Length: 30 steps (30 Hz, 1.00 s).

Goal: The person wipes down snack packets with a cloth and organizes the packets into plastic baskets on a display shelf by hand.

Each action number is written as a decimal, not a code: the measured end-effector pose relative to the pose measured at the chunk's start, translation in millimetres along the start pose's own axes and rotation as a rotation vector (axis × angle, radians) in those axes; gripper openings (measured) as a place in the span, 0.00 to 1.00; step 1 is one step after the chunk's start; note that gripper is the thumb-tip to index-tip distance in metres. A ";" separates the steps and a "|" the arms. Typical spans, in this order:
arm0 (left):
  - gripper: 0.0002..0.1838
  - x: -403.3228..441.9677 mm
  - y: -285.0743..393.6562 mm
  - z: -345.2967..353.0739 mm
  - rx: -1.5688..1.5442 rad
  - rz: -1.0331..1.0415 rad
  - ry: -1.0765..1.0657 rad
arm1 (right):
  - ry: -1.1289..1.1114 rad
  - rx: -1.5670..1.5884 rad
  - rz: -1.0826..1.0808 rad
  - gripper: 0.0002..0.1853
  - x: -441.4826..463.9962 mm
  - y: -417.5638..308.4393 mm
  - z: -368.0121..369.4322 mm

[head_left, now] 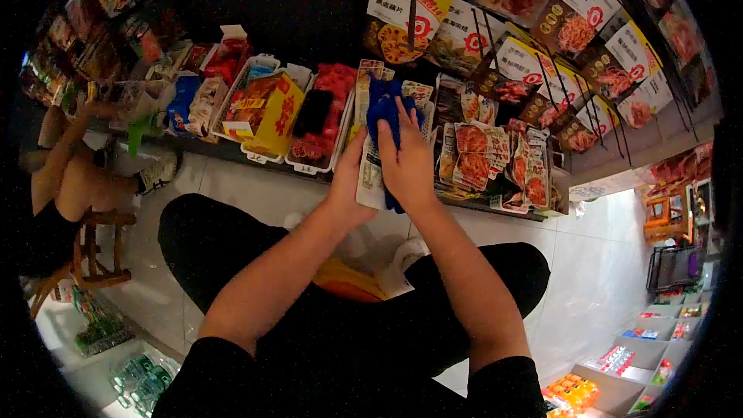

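My right hand [408, 162] presses a dark blue cloth [382, 101] down with its fingers, and the cloth's lower end shows below the palm. My left hand [350, 184] is closed around the left side of a pale, flat item [371, 179] under the cloth. Whether that item is a packet or part of a basket, I cannot make out. Behind the hands, small printed snack packets [419, 91] show around the cloth. To the right, touching neither hand, lie more snack packets [474, 156] with red food pictures.
On the low shelf at left stand a white basket with a yellow box [267, 114] and another with red packets [334, 93]. Large snack bags [398, 22] and thin hanging rods [559, 81] rise behind. A seated person's arm [58, 151] and a wooden stool [104, 244] are at far left.
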<state>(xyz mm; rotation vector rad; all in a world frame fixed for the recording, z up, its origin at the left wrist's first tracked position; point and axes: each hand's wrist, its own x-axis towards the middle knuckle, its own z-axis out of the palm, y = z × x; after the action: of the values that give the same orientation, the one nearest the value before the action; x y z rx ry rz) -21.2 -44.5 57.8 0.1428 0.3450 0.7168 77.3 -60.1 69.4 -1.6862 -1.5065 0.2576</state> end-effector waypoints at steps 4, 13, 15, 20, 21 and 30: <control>0.25 2.7 -2.1 0.6 0.075 0.054 0.035 | -0.002 -0.005 -0.068 0.26 -8.0 -6.9 0.6; 0.27 43.1 14.9 -80.7 0.030 0.106 0.006 | -0.125 0.054 -0.343 0.23 -47.5 -25.7 7.0; 0.29 42.0 8.5 -95.5 -0.056 0.116 -0.302 | -0.146 0.076 -0.404 0.22 -43.4 -21.0 4.9; 0.25 1.7 1.7 -23.0 -0.093 -0.030 0.109 | -0.110 -0.116 -0.377 0.22 -9.6 10.7 -4.4; 0.26 5.3 -1.5 -26.5 -0.092 -0.061 0.135 | -0.096 -0.148 -0.325 0.23 -5.4 18.2 -5.3; 0.24 11.2 1.7 -51.8 -0.193 -0.032 -0.295 | -0.060 -0.037 -0.281 0.24 -43.6 4.4 17.2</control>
<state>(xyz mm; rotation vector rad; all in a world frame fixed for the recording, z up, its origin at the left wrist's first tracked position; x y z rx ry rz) -32.9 -35.2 6.8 0.0580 -0.0039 0.6824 58.3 -91.2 39.6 -1.4832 -1.7801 0.1314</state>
